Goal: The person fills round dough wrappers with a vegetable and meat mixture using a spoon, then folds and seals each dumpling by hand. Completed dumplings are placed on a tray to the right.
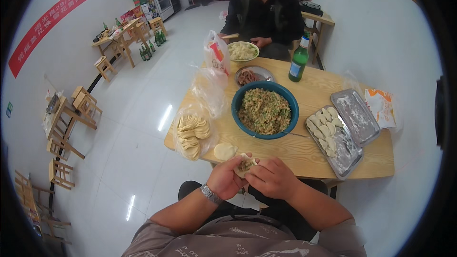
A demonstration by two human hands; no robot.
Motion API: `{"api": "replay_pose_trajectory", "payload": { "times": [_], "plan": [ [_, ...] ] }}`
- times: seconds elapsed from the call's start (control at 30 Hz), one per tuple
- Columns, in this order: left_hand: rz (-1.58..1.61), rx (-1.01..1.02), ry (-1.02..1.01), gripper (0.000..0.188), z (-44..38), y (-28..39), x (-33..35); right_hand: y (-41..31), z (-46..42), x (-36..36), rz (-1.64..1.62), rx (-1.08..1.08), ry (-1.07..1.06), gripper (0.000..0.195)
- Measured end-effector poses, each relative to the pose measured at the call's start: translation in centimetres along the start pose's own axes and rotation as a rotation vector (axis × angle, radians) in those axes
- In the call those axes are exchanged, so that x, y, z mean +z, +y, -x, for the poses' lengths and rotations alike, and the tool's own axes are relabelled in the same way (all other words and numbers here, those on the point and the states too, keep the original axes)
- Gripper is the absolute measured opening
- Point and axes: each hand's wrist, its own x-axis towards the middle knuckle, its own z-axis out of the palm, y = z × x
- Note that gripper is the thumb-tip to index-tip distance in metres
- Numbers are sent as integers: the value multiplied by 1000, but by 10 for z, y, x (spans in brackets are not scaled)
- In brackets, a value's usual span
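Note:
My left hand [225, 179], with a metal watch at the wrist, holds a round dumpling wrapper with filling [246, 165] just off the table's near edge. The fingers of my right hand [273, 178] grip the wrapper's right rim. Loose wrappers [225, 151] lie on the table beside my left hand. Farther left, a stack of wrappers [192, 132] rests in a clear plastic bag. A blue bowl [234, 114] of minced filling [265, 110] stands in the middle, a thin utensil handle over its rim. At the right, folded dumplings [325, 128] lie on a floured metal tray [346, 160].
Another floured tray [357, 114] overlaps the first, near a printed bag [381, 107]. A green bottle [299, 60], a metal plate of meat [266, 73], a full bowl [244, 51] and plastic bags [217, 55] stand farther back. Another person [267, 14] sits across the wooden table [210, 155].

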Motion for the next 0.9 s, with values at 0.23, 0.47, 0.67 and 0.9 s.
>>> {"api": "replay_pose_trajectory", "payload": {
  "times": [0.23, 0.47, 0.67, 0.9],
  "plan": [
    [-74, 6, 33, 36, 3, -4, -3, -12, 4, 6, -51, 26, -21, 17],
    [-218, 21, 32, 45, 12, -2, 14, -22, 6, -1, -155, 195, 49, 19],
    [-547, 105, -179, 56, 21, -5, 2, -26, 0, -4, -298, 461, 114, 29],
    [-1089, 280, -197, 62, 22, -1, 9, -24, -2, -5, -352, 647, 52, 23]
  ]
}}
